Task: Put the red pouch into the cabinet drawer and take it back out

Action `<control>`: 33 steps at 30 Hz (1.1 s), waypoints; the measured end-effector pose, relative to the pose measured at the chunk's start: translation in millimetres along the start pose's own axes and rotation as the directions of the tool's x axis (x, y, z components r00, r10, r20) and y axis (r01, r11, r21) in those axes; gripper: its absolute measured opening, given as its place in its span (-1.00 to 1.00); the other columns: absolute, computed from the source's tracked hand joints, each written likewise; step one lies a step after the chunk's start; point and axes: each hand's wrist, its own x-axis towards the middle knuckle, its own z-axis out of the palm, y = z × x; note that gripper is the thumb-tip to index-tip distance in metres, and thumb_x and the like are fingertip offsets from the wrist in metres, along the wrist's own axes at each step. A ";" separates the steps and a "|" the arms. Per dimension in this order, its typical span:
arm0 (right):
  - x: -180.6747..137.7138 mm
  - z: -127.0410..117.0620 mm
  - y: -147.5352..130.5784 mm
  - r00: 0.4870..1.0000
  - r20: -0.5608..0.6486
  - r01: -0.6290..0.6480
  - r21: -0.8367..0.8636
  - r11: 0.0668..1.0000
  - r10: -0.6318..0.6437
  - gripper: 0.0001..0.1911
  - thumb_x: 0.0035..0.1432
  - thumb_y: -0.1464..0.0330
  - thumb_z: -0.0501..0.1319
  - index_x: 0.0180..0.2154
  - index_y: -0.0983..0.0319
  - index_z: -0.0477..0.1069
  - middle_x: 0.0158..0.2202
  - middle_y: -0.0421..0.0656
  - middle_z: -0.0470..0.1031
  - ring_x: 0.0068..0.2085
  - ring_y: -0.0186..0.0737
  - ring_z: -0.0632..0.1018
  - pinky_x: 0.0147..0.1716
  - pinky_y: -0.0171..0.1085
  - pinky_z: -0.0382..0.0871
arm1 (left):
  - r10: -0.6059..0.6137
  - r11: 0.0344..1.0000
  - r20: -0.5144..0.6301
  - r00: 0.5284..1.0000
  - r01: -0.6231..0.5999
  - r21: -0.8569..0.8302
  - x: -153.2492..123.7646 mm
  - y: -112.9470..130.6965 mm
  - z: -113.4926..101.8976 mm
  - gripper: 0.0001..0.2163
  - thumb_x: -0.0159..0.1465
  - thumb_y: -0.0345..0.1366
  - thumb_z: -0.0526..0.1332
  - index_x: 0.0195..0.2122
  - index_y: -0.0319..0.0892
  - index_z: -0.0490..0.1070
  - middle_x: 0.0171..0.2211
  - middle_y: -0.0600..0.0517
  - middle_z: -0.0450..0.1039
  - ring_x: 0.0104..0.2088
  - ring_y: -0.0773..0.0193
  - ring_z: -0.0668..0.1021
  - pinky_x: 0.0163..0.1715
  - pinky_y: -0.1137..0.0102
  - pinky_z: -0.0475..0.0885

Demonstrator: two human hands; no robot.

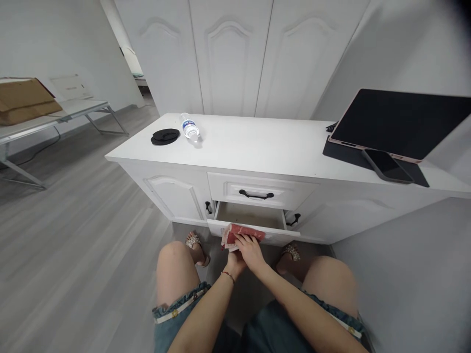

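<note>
A folded red cloth (241, 231) with a paler edge is held over the front of a pulled-out lower drawer (252, 215). My left hand (235, 262), with a bead bracelet at its wrist, grips the cloth from below; most of its fingers are hidden under the fabric. On top of the cloth, the fingers of my right hand (250, 251) press down close together. The visible part of the drawer's inside shows a bare bottom. Just above it, the upper drawer (257, 192) is closed and has a black handle.
On the white cabinet top (257, 142) lie a plastic bottle (190, 128) and black round pads (165, 137). A laptop (397, 122) and a phone (388, 165) stand at the right. My knees flank the drawer. A cardboard box (27, 100) sits on a folding table at left.
</note>
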 end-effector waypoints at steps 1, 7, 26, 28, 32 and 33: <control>-3.1 -1.8 2.4 1.000 0.002 -0.004 -0.006 1.000 0.004 -0.68 0.25 0.47 0.03 -0.03 0.15 0.43 0.16 -0.13 0.39 0.12 -0.10 0.38 0.06 -0.05 0.22 | -0.040 0.998 0.006 0.999 0.041 -0.047 0.6 0.1 -3.1 -0.77 0.23 -0.45 -0.01 -0.31 -0.16 0.44 -0.17 -0.16 0.47 -0.09 0.11 0.51 -0.17 0.26 0.44; -20.6 -11.7 19.7 0.999 -0.010 -0.037 0.015 0.999 0.037 -0.65 0.21 0.51 0.05 -0.02 0.16 0.43 0.13 -0.10 0.43 0.08 -0.06 0.40 0.04 -0.03 0.21 | -0.252 0.963 -0.060 0.966 0.245 -0.110 2.8 -0.9 -7.7 -0.81 0.28 -0.29 0.03 -0.30 -0.19 0.42 -0.38 -0.04 0.46 -0.44 0.26 0.50 -0.35 0.36 0.40; -82.1 -15.5 76.0 0.904 -0.195 -0.394 -0.036 0.918 0.380 -0.53 0.09 0.58 0.03 -0.01 0.16 0.44 -0.05 -0.03 0.48 -0.02 -0.05 0.40 -0.01 -0.07 0.19 | -0.192 0.975 -0.158 0.969 0.207 0.084 -2.7 3.2 3.8 -0.85 0.29 -0.20 0.12 -0.37 -0.14 0.30 -0.27 0.06 0.39 -0.34 0.31 0.48 -0.32 0.39 0.31; -85.2 -8.4 79.0 0.873 -0.223 -0.450 -0.019 0.893 0.435 -0.51 0.06 0.59 0.02 -0.01 0.16 0.43 -0.06 -0.03 0.46 -0.04 -0.06 0.41 -0.03 -0.10 0.22 | -0.191 0.975 -0.163 0.968 0.207 0.085 -1.8 2.4 2.8 -0.86 0.30 -0.21 0.11 -0.35 -0.13 0.30 -0.24 0.06 0.39 -0.32 0.31 0.48 -0.31 0.38 0.31; -86.5 11.0 81.3 0.771 -0.233 -0.595 0.067 0.801 0.592 -0.52 0.02 0.57 0.01 -0.05 0.19 0.44 -0.06 -0.01 0.41 -0.14 -0.06 0.45 -0.22 -0.17 0.31 | -0.184 0.976 -0.153 0.971 0.199 0.084 0.5 0.4 0.1 -0.86 0.32 -0.20 0.07 -0.32 -0.11 0.32 -0.17 0.06 0.39 -0.30 0.31 0.48 -0.28 0.38 0.31; -86.1 16.5 81.9 0.742 -0.240 -0.621 0.103 0.777 0.626 -0.53 0.02 0.56 0.01 -0.05 0.19 0.45 -0.06 0.00 0.40 -0.16 -0.06 0.46 -0.25 -0.18 0.32 | -0.185 0.976 -0.149 0.971 0.199 0.084 0.9 0.2 -0.6 -0.86 0.32 -0.19 0.07 -0.31 -0.10 0.33 -0.16 0.05 0.39 -0.28 0.31 0.49 -0.27 0.38 0.31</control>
